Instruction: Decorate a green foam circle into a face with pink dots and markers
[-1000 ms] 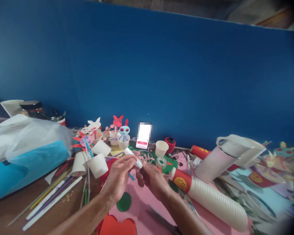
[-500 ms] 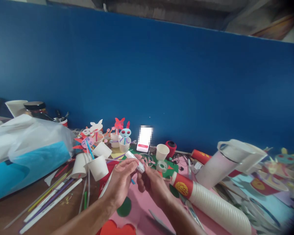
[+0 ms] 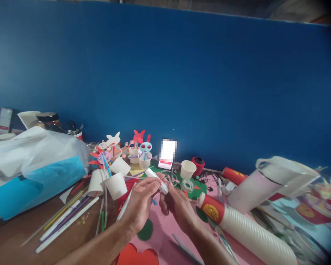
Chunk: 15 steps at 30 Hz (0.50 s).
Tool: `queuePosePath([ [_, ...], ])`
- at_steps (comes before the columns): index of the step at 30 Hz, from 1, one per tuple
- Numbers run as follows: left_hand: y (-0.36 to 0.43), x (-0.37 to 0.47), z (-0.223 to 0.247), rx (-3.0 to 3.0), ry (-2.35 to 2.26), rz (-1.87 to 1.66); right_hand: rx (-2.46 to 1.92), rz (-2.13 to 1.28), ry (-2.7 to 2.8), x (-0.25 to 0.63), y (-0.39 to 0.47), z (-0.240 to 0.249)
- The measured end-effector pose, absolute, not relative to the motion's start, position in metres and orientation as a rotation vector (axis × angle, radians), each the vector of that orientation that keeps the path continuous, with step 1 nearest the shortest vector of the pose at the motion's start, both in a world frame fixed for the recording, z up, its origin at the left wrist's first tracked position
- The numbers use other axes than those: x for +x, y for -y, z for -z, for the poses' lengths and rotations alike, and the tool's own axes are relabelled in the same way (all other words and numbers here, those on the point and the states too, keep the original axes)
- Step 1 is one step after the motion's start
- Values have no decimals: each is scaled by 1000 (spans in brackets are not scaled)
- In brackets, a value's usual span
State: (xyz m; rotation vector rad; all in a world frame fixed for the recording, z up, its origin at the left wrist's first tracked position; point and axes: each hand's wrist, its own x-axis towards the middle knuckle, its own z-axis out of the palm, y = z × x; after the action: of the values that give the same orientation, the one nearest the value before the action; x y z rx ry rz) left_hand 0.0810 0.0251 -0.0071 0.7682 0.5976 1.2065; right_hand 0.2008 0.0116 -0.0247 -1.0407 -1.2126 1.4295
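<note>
My left hand [image 3: 142, 200] pinches a white tube [image 3: 152, 174] that looks like a glue stick, tilted with its far end up and to the left. My right hand [image 3: 179, 204] is closed round its near end, and the fingers hide part of it. Below the hands lies pink paper [image 3: 165, 235] with a dark green paper disc [image 3: 145, 230] on it. A red paper piece with a scalloped edge [image 3: 138, 255] lies nearer to me. Left of my left wrist is a white pen-like stick [image 3: 127, 202].
White paper cups [image 3: 116, 186] lie tipped at left, beside felt pens [image 3: 67, 224]. Paper figures in cups [image 3: 145, 151] and a lit phone [image 3: 165, 164] stand behind. At right are a long cup stack [image 3: 253, 232], a pale jug [image 3: 253, 187] and a tape roll [image 3: 187, 185].
The whole view has shifted a little, so things appear slightly further right. Both hands stay on the white glue stick with almost the same grip.
</note>
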Motion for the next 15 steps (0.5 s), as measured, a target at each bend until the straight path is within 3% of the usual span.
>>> queuePosePath([
  [7,-28,80,8,772,-655,-1243,-958,-1290,1294,201,-17,30],
  [15,-25,79,7,742,-558,-1201,-974,-1393,1174,197,-10,32],
])
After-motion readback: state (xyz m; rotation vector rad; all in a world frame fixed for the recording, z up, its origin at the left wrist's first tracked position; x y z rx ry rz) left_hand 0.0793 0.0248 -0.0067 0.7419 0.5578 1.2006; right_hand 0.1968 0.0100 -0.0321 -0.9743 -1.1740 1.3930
